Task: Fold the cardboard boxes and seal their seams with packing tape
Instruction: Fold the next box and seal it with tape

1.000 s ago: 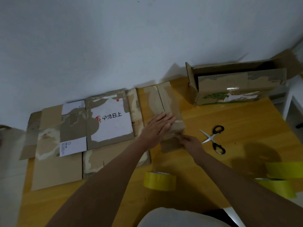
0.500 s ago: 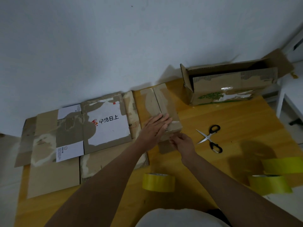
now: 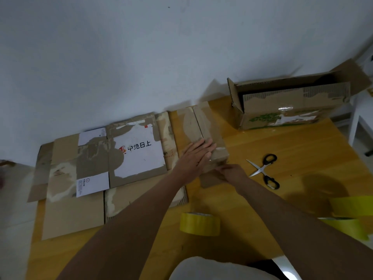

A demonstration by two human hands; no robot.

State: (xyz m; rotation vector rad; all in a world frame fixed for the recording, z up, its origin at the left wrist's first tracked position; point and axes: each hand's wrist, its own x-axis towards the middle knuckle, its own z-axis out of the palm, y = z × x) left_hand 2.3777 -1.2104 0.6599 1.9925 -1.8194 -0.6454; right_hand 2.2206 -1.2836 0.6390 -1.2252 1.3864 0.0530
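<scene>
A narrow folded cardboard box (image 3: pixel 203 126) lies lengthwise on the wooden table (image 3: pixel 292 150). My left hand (image 3: pixel 196 157) lies flat on its near end, fingers straight, pressing down. My right hand (image 3: pixel 229 173) is at the box's near end flap, fingers curled and pinching something at the edge; what it pinches is too small to make out. A yellow tape roll (image 3: pixel 199 223) stands in front of me between my arms.
Flattened cardboard boxes (image 3: pixel 105 164) cover the table's left part. Black-handled scissors (image 3: pixel 264 170) lie open to the right of my hands. An open brown box (image 3: pixel 288 104) sits against the wall at back right. More yellow tape rolls (image 3: pixel 349 217) rest at the right edge.
The view shifted a little; my right hand slid slightly left along the box's near end. My left hand stays flat on the box.
</scene>
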